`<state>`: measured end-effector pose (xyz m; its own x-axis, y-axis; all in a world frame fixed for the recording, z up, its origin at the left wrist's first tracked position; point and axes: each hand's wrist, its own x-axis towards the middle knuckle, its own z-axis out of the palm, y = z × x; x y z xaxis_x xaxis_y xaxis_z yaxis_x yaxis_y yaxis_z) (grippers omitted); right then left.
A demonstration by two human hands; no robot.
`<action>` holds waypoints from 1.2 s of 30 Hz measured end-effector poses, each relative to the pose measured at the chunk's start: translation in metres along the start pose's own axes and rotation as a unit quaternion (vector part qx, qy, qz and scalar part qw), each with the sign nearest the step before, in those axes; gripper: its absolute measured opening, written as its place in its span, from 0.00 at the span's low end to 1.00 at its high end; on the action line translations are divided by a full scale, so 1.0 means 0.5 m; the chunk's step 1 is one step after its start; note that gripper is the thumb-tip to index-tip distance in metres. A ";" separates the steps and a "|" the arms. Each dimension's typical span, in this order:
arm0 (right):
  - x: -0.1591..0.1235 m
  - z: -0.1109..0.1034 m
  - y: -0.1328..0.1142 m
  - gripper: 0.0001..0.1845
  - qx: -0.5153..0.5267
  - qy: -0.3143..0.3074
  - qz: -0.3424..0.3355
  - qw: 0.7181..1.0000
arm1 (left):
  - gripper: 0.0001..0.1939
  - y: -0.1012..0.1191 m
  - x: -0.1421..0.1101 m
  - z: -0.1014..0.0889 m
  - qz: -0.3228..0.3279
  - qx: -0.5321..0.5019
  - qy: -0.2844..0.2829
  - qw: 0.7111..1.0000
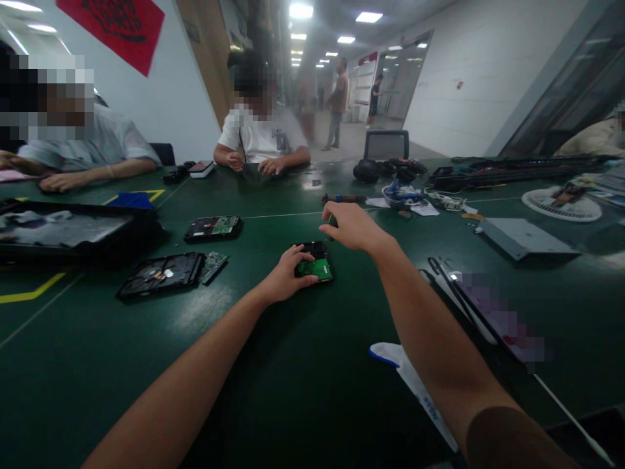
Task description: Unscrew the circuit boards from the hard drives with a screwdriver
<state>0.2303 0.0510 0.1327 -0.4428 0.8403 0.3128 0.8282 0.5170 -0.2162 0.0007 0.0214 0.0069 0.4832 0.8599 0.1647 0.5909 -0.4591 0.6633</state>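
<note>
Farthest left on my dark green tabletop [288,391] sits one large, shallow black casing [112,241] with a grey inside. To its right lie two flat black rectangular units: the nearer is an open shell [161,275], the farther a closed-looking block with a green circuit board [213,228] on top. One small loose circuit board [213,267] lies at the shell's right end.

In the middle is a third one, a small black rectangular unit with a bright green board [319,268], flat on the table before me. My left hand [290,272] grasps it from above, thumb and fingers over its left side. My right hand [352,225] is raised just beyond its far right corner, fingers curled round one small dark-green item [333,221], mostly hidden. Beyond that hand lies one dark, slim tool [347,198].

Farther right I count one white strip with a blue edge [415,384] near my right forearm, one flat grey metal box [527,238] and one round white grille [544,208].
</note>
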 end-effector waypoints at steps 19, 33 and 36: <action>0.002 -0.003 -0.008 0.14 0.181 -0.015 0.042 0.982 | 0.28 0.002 -0.001 -0.001 -0.002 0.001 -0.001 1.000; 0.010 -0.008 0.006 0.19 0.239 -0.016 0.081 0.967 | 0.28 0.001 -0.001 -0.003 -0.006 0.001 -0.007 1.000; 0.008 -0.008 0.006 0.16 0.245 -0.010 0.088 0.965 | 0.28 0.004 -0.001 -0.004 -0.007 0.000 -0.009 1.000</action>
<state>0.2324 0.0550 0.1368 -0.3211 0.9223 0.2151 0.6308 0.3777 -0.6778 0.0004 0.0205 0.0096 0.4868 0.8619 0.1422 0.5981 -0.4475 0.6648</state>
